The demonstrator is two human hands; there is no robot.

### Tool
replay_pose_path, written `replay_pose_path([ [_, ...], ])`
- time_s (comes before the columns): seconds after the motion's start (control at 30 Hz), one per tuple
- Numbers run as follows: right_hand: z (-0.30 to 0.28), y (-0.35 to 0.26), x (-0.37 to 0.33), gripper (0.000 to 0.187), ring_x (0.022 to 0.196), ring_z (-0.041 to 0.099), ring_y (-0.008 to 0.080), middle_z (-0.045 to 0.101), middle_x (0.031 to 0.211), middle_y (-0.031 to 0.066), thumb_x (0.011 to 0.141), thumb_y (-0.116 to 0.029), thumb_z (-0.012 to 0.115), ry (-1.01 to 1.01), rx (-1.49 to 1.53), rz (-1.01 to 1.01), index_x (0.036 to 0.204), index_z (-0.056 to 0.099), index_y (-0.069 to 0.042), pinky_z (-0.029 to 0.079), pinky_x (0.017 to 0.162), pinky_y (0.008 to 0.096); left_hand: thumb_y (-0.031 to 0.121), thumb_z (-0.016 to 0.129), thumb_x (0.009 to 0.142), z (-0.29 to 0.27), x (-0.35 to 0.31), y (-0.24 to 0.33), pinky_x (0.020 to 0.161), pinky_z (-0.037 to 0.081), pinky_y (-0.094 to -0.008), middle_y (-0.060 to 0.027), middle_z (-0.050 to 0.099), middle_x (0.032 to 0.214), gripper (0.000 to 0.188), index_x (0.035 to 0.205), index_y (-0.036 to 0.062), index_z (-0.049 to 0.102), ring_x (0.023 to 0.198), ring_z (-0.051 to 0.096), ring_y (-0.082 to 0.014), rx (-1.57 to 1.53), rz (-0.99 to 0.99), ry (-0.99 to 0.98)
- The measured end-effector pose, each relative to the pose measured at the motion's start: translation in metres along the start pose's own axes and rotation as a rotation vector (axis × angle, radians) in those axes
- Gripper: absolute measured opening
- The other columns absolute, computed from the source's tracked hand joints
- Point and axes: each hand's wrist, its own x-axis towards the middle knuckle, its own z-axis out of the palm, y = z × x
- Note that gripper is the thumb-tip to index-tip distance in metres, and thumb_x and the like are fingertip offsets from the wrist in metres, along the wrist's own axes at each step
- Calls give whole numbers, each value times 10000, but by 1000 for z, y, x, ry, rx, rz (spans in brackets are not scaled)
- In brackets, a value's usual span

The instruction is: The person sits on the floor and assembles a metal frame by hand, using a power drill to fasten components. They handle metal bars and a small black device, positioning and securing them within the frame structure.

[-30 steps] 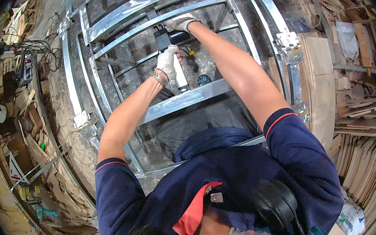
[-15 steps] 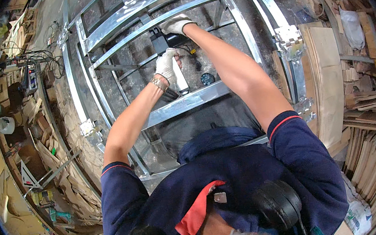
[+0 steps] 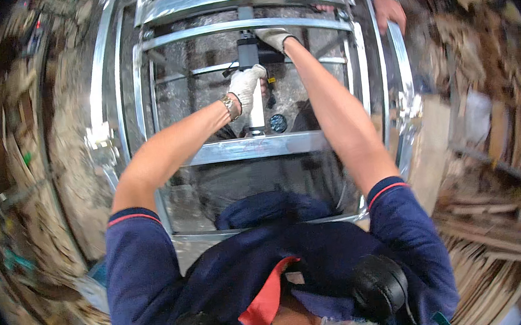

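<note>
A linear actuator with a silver tube and black housing (image 3: pixel 248 55) lies lengthwise inside a shiny metal frame (image 3: pixel 255 147). My left hand (image 3: pixel 247 88), in a white knit glove, is closed round the silver tube just below the housing. My right hand (image 3: pixel 276 39), gloved too, is at the black motor part on the housing's right side. Its fingers are partly hidden by the motor and the frame's crossbar, and it appears to grip there. A cable with a yellow tag (image 3: pixel 272 80) hangs beside the tube.
A round dark piece (image 3: pixel 278 123) lies on the floor by the tube's lower end. Another person's hand (image 3: pixel 390 13) rests on the frame's right rail. Wood boards (image 3: pixel 476 247) are stacked at the right. Scraps and tools at the left are blurred.
My view has turned, so the frame and actuator now look straighter. Both my hands keep their places on the actuator. The other person's hand and forearm show more fully on the right rail.
</note>
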Motion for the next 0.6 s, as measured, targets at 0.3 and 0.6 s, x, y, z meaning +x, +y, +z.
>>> replay_pose_path([
  [0.3, -13, -24, 16, 518, 1289, 473, 243, 513, 1400, 87, 993, -432, 334, 135, -233, -135, 1342, 519, -97, 334, 1093, 356, 361, 648, 791, 10, 9, -8, 618, 508, -370, -148, 660, 771, 343, 766, 18, 658, 675, 637, -273, 560, 294, 328],
  [0.6, -18, -19, 16, 487, 1294, 458, 234, 502, 1406, 84, 997, -396, 350, 80, -370, -177, 1353, 504, -102, 315, 1106, 352, 439, 668, 724, 10, 5, 0, 848, 522, -399, -248, 679, 1003, 502, 922, -21, 700, 996, 655, -354, 496, 164, 302],
])
